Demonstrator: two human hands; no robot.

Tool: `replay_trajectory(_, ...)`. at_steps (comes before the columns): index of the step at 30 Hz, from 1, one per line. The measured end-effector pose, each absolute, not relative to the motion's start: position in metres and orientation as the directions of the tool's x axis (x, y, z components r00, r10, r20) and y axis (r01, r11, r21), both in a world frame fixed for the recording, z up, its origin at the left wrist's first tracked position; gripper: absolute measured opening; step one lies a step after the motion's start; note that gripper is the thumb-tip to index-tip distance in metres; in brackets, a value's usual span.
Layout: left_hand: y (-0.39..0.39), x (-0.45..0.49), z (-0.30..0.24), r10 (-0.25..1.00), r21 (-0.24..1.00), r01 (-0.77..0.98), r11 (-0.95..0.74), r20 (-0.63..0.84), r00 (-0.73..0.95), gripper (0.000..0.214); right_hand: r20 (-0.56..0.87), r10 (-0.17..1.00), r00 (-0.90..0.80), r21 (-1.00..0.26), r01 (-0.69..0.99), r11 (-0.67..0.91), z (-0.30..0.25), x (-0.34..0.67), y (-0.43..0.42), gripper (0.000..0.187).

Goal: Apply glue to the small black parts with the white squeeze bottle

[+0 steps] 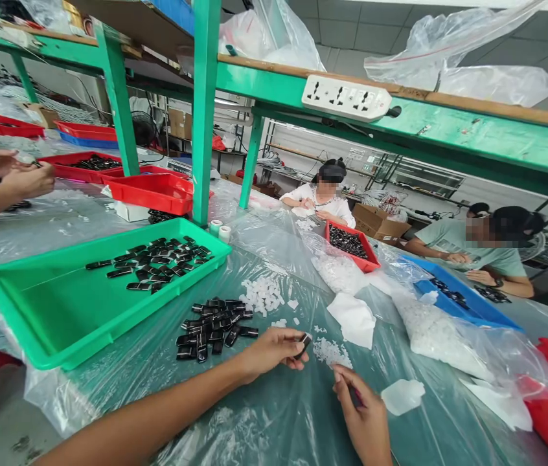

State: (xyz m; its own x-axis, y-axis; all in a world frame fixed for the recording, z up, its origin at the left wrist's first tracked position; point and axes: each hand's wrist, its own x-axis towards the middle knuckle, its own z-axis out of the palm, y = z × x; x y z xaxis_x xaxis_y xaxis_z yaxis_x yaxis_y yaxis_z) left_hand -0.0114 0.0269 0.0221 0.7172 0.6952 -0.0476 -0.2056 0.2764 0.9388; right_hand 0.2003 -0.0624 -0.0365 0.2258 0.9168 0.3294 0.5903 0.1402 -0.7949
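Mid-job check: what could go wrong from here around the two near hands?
1. The black piece is held in the fingers of the left hand, so it could slip.
2. Small white bits lie loose by the right hand; a brush might scatter them.
3. The loose heap of black pieces lies beside the green tray, which holds similar-looking ones; the two lots might get mixed.
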Motion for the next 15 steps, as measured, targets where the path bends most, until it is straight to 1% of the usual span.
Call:
replay_trajectory(2,0.031,-0.017,0.035,0.763,0.954,-0.214,0.208,-0.022,0.646,0.047,0.371,0.917,0.148,-0.730,0.657,0.189,-0.038,0.201,-0.064,0.023)
replay_trajectory(5,0.045,-0.035,0.059,0.874,0.985,-0.166,0.043,0.043,0.485,0.049,0.440,0.897,0.046,-0.635,0.722,0.274,-0.035,0.200,-0.067,0.021)
replay_trajectory(8,0.068,-0.070,0.086,0.933,0.991,-0.120,-0.064,0.103,0.346,0.053,0.480,0.877,-0.030,-0.552,0.767,0.328,-0.029,0.199,-0.070,0.022)
replay_trajectory(11,0.095,-0.114,0.109,0.967,0.979,-0.010,-0.205,0.204,0.150,0.060,0.496,0.865,-0.081,-0.489,0.797,0.355,-0.025,0.200,-0.073,0.023)
replay_trajectory(13,0.109,-0.142,0.115,0.965,0.960,0.099,-0.260,0.258,0.034,0.066,0.504,0.858,-0.102,-0.458,0.810,0.365,-0.024,0.201,-0.074,0.023)
replay_trajectory(14,0.114,-0.153,0.115,0.959,0.941,0.200,-0.275,0.284,-0.017,0.069,0.505,0.856,-0.110,-0.446,0.816,0.368,-0.024,0.202,-0.074,0.023)
replay_trajectory(15,0.118,-0.162,0.112,0.926,0.829,0.482,-0.284,0.368,-0.088,0.072,0.503,0.856,-0.117,-0.437,0.820,0.369,-0.023,0.203,-0.074,0.023)
